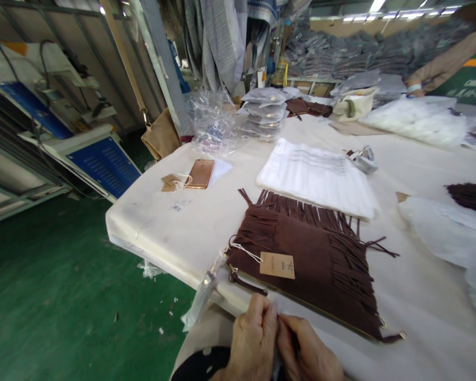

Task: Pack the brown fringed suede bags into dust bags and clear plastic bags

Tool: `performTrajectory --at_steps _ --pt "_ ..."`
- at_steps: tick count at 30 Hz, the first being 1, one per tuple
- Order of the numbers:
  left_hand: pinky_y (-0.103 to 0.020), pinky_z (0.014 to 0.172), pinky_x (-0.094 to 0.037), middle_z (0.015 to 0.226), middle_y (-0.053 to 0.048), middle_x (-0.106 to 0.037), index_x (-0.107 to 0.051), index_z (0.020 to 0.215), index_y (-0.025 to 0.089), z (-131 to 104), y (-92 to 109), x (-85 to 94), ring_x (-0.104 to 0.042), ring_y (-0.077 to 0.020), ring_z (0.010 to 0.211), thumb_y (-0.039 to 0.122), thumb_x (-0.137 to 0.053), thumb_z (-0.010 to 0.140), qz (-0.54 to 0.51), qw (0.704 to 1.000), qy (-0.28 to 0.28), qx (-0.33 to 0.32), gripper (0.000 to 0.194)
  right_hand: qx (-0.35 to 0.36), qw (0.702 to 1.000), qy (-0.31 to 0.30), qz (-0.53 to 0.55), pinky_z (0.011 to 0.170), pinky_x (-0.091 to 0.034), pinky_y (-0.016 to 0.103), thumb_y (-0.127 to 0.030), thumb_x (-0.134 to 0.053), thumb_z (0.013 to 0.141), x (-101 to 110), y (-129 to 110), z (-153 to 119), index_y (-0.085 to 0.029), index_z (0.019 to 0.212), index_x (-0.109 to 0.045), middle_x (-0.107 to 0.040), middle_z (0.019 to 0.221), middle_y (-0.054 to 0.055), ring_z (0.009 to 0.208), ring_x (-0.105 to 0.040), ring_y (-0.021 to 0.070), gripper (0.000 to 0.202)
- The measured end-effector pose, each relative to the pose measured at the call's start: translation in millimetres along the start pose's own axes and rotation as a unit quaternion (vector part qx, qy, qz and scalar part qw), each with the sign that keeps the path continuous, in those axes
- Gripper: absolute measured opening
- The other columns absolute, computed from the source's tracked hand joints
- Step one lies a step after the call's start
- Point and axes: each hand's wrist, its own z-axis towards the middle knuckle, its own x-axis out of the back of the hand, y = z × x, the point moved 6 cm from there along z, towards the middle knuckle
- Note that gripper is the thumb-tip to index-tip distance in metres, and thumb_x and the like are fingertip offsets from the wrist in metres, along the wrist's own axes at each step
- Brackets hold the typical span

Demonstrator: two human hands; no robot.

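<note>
At the table's near edge, my left hand (254,338) and my right hand (305,349) are side by side with fingers pinched. What they pinch is mostly hidden; a bit of something pale shows at the fingertips. Just beyond them lies a dark brown fringed bag (305,248), flat on the table. A tan price tag (277,265) on white string rests on it. Near the bag's left corner, clear plastic wrapping (204,296) covers a metal clasp and hangs over the table edge. A short brown zipper pull (246,282) sticks out from the bag's near side.
Behind the bag is a white plastic bag stack (313,172). Left of it lie a phone (200,173) and a loose tag (168,183). Packed grey parcels (264,114) stand at the back. A person's arm (440,66) reaches in at far right. A blue machine (99,164) stands left.
</note>
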Motion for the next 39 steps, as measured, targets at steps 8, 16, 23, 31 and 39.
performTrajectory --at_steps 8,16,23,31,39 --pt "-0.018 0.047 -0.037 0.056 0.003 -0.052 -0.045 0.077 0.021 0 6 2.7 -0.054 -0.0101 0.049 0.032 -0.031 0.090 0.062 0.993 0.038 -0.095 0.023 0.047 0.998 0.004 -0.034 0.042 -0.045 0.017 -0.035 -0.034 0.094 -6 9 -7 -0.020 0.100 -0.057 -0.069 0.067 0.002 0.049 -0.064 0.0124 0.028" --pt "-0.021 0.042 -0.039 0.053 0.001 -0.057 -0.041 0.088 0.017 -14 31 -0.4 -0.057 -0.0125 0.042 0.016 -0.022 0.091 0.222 0.907 0.057 -0.353 0.019 0.219 0.975 -0.034 0.011 0.059 -0.052 0.014 -0.018 -0.040 0.090 -2 10 -3 -0.013 0.107 -0.053 -0.068 0.076 0.006 0.066 -0.066 0.0109 0.021" --pt "-0.024 0.044 -0.040 0.057 -0.001 -0.059 -0.044 0.091 0.015 -22 25 -2.4 -0.057 -0.0141 0.045 0.016 -0.021 0.091 0.236 0.898 0.002 -0.370 0.023 0.165 0.985 -0.052 0.018 0.051 -0.047 0.014 -0.021 -0.035 0.092 -3 10 -6 -0.017 0.091 -0.053 -0.063 0.064 0.001 0.053 -0.063 0.0091 0.019" --pt "-0.023 0.048 -0.038 0.058 -0.002 -0.059 -0.052 0.088 0.019 -20 18 -7.2 -0.057 -0.0142 0.049 0.018 -0.029 0.088 0.204 0.937 -0.101 -0.267 0.024 0.003 1.000 -0.003 -0.018 0.043 -0.045 0.018 -0.037 -0.027 0.094 0 11 -17 -0.021 0.080 -0.057 -0.061 0.052 -0.001 0.039 -0.059 0.0120 0.037" --pt "-0.023 0.050 -0.036 0.049 0.002 -0.048 -0.057 0.078 0.022 -36 -10 -10.1 -0.048 -0.0121 0.044 0.023 -0.034 0.084 0.133 0.974 -0.051 -0.174 0.024 -0.172 0.983 0.043 -0.047 0.038 -0.044 0.024 -0.059 -0.035 0.082 37 54 -3 -0.023 0.073 -0.058 -0.064 0.052 0.002 0.041 -0.060 0.0176 0.044"
